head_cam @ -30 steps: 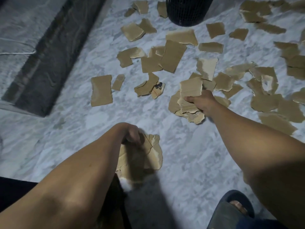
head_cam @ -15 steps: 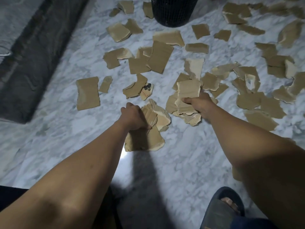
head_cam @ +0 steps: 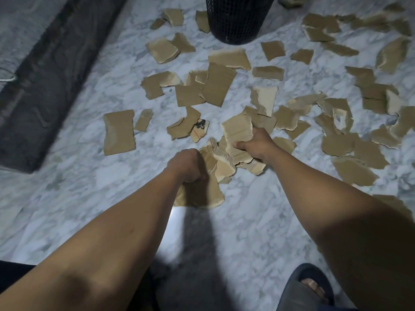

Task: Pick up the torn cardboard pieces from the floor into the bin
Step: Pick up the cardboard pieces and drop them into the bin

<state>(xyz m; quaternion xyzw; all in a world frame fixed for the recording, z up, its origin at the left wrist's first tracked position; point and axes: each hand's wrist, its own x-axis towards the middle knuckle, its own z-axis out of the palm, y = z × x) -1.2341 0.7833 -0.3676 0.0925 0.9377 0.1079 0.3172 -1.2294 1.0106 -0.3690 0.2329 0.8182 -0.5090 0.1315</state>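
Left hand point(head_cam: 187, 166) and right hand point(head_cam: 258, 144) both clutch torn brown cardboard pieces point(head_cam: 238, 131), probably batching for the black mesh bin point(head_cam: 238, 21) just ahead.

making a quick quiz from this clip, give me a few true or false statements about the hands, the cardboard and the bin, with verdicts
1. The left hand and the right hand both grip bunches of cardboard. True.
2. The black mesh bin lies tipped on its side. False: it stands upright on its base at the top of the view.
3. Many torn pieces lie scattered on the marble floor. True.
4. The printed piece lies inside the bin. False: it lies on the floor, just beyond the left hand.
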